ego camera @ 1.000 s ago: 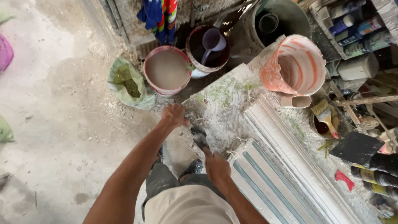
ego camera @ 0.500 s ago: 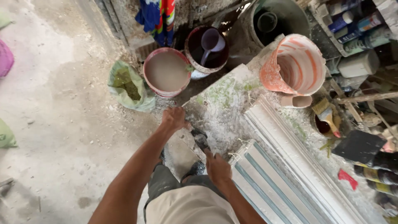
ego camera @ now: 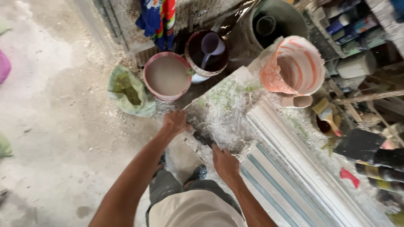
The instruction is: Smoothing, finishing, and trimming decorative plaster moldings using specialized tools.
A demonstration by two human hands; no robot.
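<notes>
Left hand (ego camera: 174, 122) grips the plaster-crusted slab (ego camera: 223, 110) at its near-left corner on the tabletop; right hand (ego camera: 225, 163) clasps its near edge. The slurry bucket (ego camera: 167, 76) sits close: a jerk could likely tip it.

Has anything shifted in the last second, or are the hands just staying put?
Almost nothing changed. The left hand and right hand stay on the edge of the dusty white slab. Nothing was picked up or released. The buckets have not moved.
</notes>
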